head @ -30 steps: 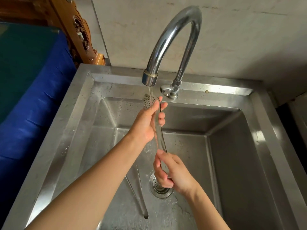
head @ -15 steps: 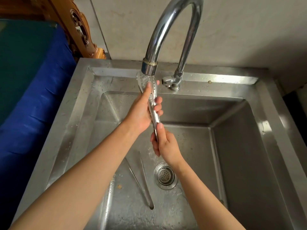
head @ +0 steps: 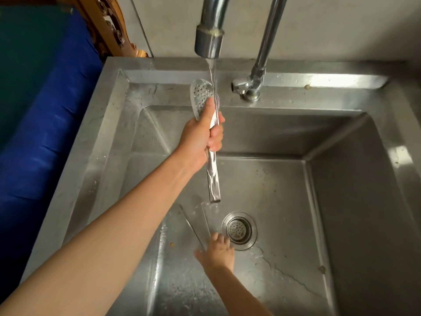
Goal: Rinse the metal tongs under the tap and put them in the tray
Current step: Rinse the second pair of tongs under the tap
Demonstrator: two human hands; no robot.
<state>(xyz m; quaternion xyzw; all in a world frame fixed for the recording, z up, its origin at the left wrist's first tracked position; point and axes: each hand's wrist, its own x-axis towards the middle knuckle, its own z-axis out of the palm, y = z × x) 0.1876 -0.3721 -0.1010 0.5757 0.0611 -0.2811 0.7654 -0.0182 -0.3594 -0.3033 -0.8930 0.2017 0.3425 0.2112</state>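
- While water runs over them, the shiny metal tongs (head: 213, 176) with perforated spoon-shaped tips stand nearly upright in my left hand (head: 200, 137), tips up and hinge end hanging down over the basin.
- Fingers of that hand are wrapped tight around the middle of the tongs, thumb lying up along the perforated tip (head: 201, 94).
- A thin stream of water (head: 211, 71) falls from the spout of the curved chrome tap (head: 210, 33) onto the tongs just beside the tips and drips off the lower end.
- My right hand (head: 218, 253) is low in the basin, well apart from the held tongs, fingers spread and loose, gripping nothing, fingertips just beside the round perforated drain strainer (head: 239, 230).
- Under that hand, a second slim metal utensil (head: 193, 226) lies flat on the wet floor of the stainless steel sink (head: 341, 137); whether my fingers touch it I cannot tell.
- Left of the sink sits a blue padded surface (head: 45, 110), with carved brown wood (head: 107, 23) behind it.
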